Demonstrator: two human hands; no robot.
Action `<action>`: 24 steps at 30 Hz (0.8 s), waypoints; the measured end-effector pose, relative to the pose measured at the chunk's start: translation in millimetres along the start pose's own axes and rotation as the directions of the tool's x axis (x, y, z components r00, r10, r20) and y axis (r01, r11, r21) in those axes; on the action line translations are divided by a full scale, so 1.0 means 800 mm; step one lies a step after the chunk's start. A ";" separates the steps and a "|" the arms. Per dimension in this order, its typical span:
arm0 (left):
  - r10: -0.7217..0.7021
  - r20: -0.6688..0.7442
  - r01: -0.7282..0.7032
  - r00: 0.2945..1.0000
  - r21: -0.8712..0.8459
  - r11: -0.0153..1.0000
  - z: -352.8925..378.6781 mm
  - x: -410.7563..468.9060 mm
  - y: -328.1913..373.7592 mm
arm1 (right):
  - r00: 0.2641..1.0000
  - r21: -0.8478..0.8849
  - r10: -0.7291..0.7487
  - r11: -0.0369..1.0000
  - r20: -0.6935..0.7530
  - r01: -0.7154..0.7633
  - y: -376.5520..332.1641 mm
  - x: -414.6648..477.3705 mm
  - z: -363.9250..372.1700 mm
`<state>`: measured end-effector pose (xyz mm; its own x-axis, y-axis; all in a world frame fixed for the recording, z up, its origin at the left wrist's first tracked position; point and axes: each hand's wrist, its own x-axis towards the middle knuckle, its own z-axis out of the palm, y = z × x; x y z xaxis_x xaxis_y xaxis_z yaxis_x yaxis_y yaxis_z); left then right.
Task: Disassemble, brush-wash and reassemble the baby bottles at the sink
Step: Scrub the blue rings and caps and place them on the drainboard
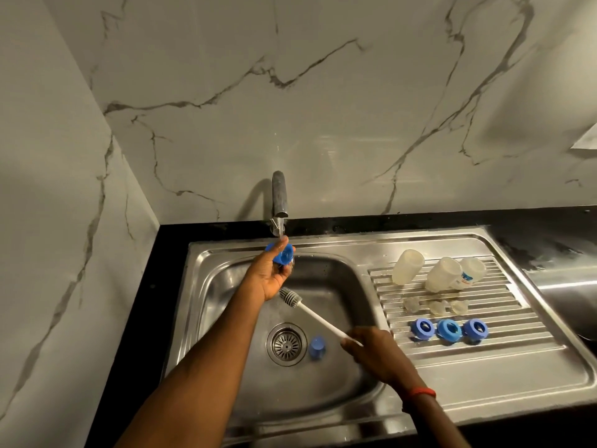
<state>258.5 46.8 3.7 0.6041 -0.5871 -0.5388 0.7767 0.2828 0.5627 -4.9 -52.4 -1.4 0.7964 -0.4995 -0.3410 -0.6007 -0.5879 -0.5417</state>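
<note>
My left hand (269, 276) grips a blue bottle part (284, 254) right under the tap (278, 202), above the sink basin (326, 273). My right hand (371, 350) holds the white handle of a bottle brush (290, 296), whose grey head points up toward my left palm. A blue cap (317, 347) stands in the basin beside the drain (286, 343). On the ribbed drainboard (484, 360) lie three clear bottle bodies (407, 266), three clear teats (436, 308) and three blue collar rings (448, 330).
A black counter (549, 221) runs behind and to the right of the steel sink unit. Marble walls (323, 108) close off the back and left. A steel surface (568, 286) shows at the far right edge.
</note>
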 end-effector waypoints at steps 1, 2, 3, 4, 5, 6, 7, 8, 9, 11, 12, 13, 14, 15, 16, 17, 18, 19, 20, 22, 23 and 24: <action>0.026 -0.023 -0.024 0.999 0.058 0.998 0.000 0.001 -0.001 | 1.000 0.006 -0.006 1.000 -0.003 0.006 0.000 0.000 0.001; 0.067 -0.025 -0.063 0.997 0.123 0.990 -0.001 0.001 -0.001 | 1.000 0.009 -0.010 1.000 -0.005 0.010 0.001 0.000 0.003; 0.119 -0.007 -0.115 0.993 0.185 0.976 -0.003 0.001 -0.001 | 1.000 0.009 -0.011 1.000 -0.003 0.011 0.001 -0.001 0.004; 0.176 0.039 -0.180 0.984 0.247 0.952 -0.005 0.002 -0.001 | 1.000 0.007 -0.011 1.000 0.000 0.011 0.002 0.000 0.006; 0.231 0.114 -0.256 0.966 0.318 0.913 -0.005 0.002 0.000 | 1.000 0.004 -0.007 1.000 0.002 0.007 0.004 0.000 0.008; 0.282 0.180 -0.332 0.942 0.401 0.854 -0.006 0.003 0.001 | 1.000 0.001 -0.003 1.000 0.001 0.003 0.007 0.001 0.010; 0.335 0.228 -0.405 0.914 0.481 0.777 -0.005 0.004 0.001 | 1.000 -0.002 0.001 1.000 -0.003 -0.001 0.009 0.002 0.011; 0.390 0.245 -0.459 0.888 0.547 0.700 -0.003 0.003 0.003 | 1.000 -0.006 -0.002 1.000 -0.005 0.002 0.011 0.003 0.012; 0.443 0.248 -0.497 0.861 0.596 0.631 -0.002 0.002 0.006 | 1.000 -0.007 -0.007 1.000 -0.007 0.007 0.011 0.004 0.014; 0.532 0.308 -0.569 0.788 0.694 0.440 0.002 -0.001 0.015 | 1.000 -0.002 -0.022 1.000 -0.015 0.022 0.008 0.005 0.014; 0.545 0.380 -0.603 0.747 0.733 0.315 0.004 -0.004 0.020 | 0.999 0.007 -0.029 1.000 -0.021 0.029 0.006 0.006 0.014; 0.537 0.454 -0.634 0.712 0.744 0.212 0.003 -0.005 0.026 | 0.999 0.012 -0.034 0.999 -0.024 0.034 0.004 0.007 0.014; 0.507 0.505 -0.650 0.698 0.744 0.154 0.001 -0.006 0.030 | 0.999 0.017 -0.041 0.999 -0.026 0.042 0.003 0.008 0.014; 0.468 0.535 -0.654 0.704 0.745 0.132 0.000 -0.007 0.033 | 0.998 0.017 -0.049 0.999 -0.028 0.050 0.003 0.008 0.014; 0.436 0.532 -0.640 0.726 0.754 0.145 -0.001 -0.007 0.034 | 0.998 0.015 -0.059 0.998 -0.033 0.059 0.003 0.008 0.015; 0.419 0.510 -0.626 0.751 0.753 0.206 -0.001 -0.007 0.033 | 0.997 0.014 -0.065 0.998 -0.037 0.065 0.004 0.008 0.014; 0.416 0.460 -0.601 0.785 0.729 0.328 0.001 -0.009 0.031 | 0.997 0.016 -0.071 0.997 -0.041 0.071 0.005 0.008 0.014; 0.423 0.389 -0.564 0.819 0.684 0.463 0.002 -0.008 0.027 | 0.997 0.021 -0.072 0.997 -0.038 0.073 0.005 0.007 0.014; 0.417 0.308 -0.512 0.855 0.626 0.588 0.005 -0.009 0.025 | 0.997 0.026 -0.072 0.997 -0.033 0.073 0.007 0.007 0.013; 0.349 0.144 -0.369 0.926 0.536 0.759 0.006 -0.009 0.021 | 0.998 0.029 -0.066 0.997 -0.023 0.067 0.008 0.006 0.014; 0.284 0.070 -0.281 0.956 0.490 0.825 0.003 -0.007 0.018 | 0.998 0.026 -0.063 0.998 -0.021 0.063 0.008 0.006 0.014; 0.192 0.018 -0.183 0.981 0.406 0.895 0.001 -0.007 0.016 | 0.998 0.023 -0.060 0.998 -0.019 0.060 0.009 0.006 0.014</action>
<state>264.9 53.0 14.1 0.7388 -0.5354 -0.4094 0.5128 0.0523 0.8569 -4.8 -51.6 -15.8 0.8294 -0.4757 -0.2930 -0.5499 -0.6023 -0.5787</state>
